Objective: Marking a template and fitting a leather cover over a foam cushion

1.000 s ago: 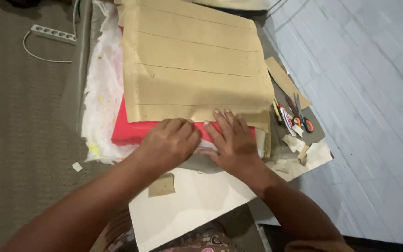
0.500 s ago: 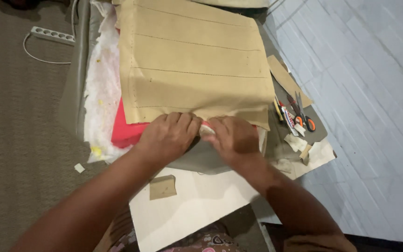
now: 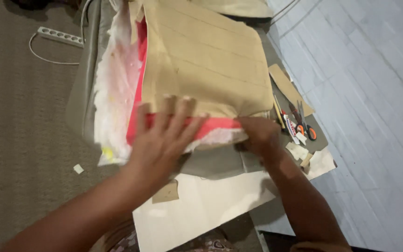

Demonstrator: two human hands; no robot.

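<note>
**Cardboard sheet over red panel, pressed at the near edge**

Setting: a grey-brown carpet point(image 3: 19, 130) is seen on the left and a pale tiled floor point(image 3: 369, 93) on the right; a white power strip point(image 3: 59, 37) lies far off at the upper left.

Item: a brown cardboard sheet point(image 3: 206, 60), scored with parallel lines, is laid on top of a red panel point(image 3: 211, 124), which itself rests on crumpled white wrapping point(image 3: 115, 102). The stack lies in the middle of the view, on a grey mat.

Handling: the sheet is judged light, stiff across the scores and likely to bend along them; the surface looks dry, not slippery. The near edge and corners are judged the best places to take hold.

Orientation: the long axis is seen running away from the person, tilted slightly rightward; the score lines cross it.

Hands: the left hand point(image 3: 162, 140) is spread flat, fingers open, pressed on the near edge of sheet and red panel. The right hand point(image 3: 257, 135) is curled at the near right corner; whether anything is pinched cannot be told.

Nearby: orange-handled scissors point(image 3: 304, 123), cardboard offcuts and a white board point(image 3: 201, 210).
</note>
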